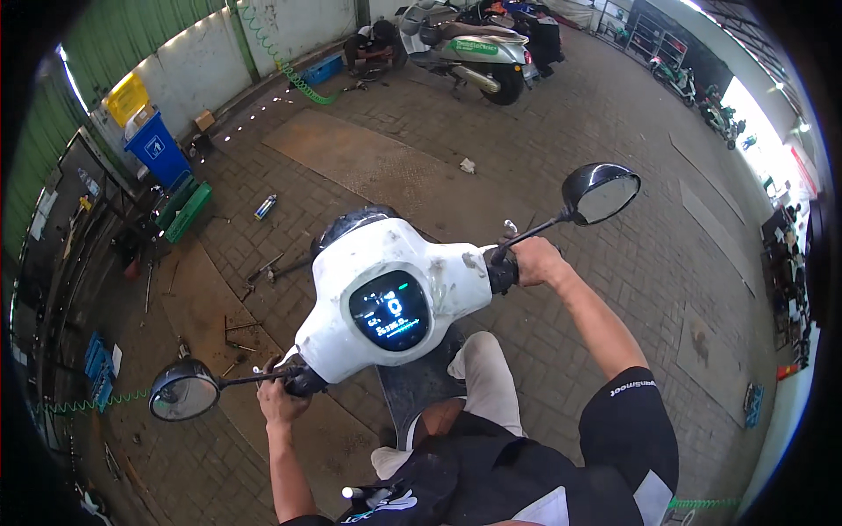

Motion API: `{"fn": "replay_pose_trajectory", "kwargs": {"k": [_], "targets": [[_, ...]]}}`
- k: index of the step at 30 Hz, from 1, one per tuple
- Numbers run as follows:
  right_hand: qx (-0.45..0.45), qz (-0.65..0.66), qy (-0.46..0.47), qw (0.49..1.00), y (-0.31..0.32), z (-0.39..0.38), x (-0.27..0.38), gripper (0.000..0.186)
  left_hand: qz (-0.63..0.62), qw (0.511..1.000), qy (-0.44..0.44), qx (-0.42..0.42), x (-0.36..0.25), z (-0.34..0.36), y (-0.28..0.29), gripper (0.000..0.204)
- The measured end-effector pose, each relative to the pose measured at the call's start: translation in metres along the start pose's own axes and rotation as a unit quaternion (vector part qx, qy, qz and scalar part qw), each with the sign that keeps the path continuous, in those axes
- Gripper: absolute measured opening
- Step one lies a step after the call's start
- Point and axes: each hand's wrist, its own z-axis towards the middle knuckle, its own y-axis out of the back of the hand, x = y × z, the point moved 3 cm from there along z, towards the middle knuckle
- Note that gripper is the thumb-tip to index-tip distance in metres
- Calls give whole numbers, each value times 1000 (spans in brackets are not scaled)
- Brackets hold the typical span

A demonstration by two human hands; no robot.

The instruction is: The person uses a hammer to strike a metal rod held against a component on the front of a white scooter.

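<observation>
A white scooter front [360, 263] with grime on its panels stands before me, its handlebar tilted so the right end is farther away. Its round display [389, 309] is lit. My left hand [282, 402] is wrapped round the left handlebar grip, beside a brake lever. My right hand [537, 261] is closed round the right grip. A round black left mirror [183, 391] and a right mirror [603, 195] stick out on stalks. My legs straddle the scooter above its dark footboard [412, 386].
Loose tools [239, 333] and a spray can [265, 207] lie on the brick floor at left, near a green toolbox [186, 209] and a blue bin [158, 149]. Ahead, a person [373, 48] crouches beside a parked silver scooter [478, 48]. Metal plates [351, 158] cover parts of the floor.
</observation>
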Motion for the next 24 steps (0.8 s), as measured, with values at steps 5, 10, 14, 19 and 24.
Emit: {"fn": "replay_pose_trajectory", "kwargs": {"k": [5, 10, 14, 19, 24], "targets": [[-25, 9, -9, 1000, -5, -58, -10, 43, -23, 999, -44, -21, -24, -16, 25, 38], [71, -26, -58, 995, -12, -85, -1, 41, 32, 996, -87, -4, -22, -38, 33, 53], [36, -6, -40, 999, -21, -84, -13, 41, 88, 993, -71, 24, -43, -35, 33, 65], [-27, 44, -17, 999, -15, -96, -5, 56, 130, 990, -28, -52, -40, -46, 25, 43], [10, 76, -42, 996, -8, -95, 4, 66, 127, 990, 15, -65, -47, -47, 29, 50]]}}
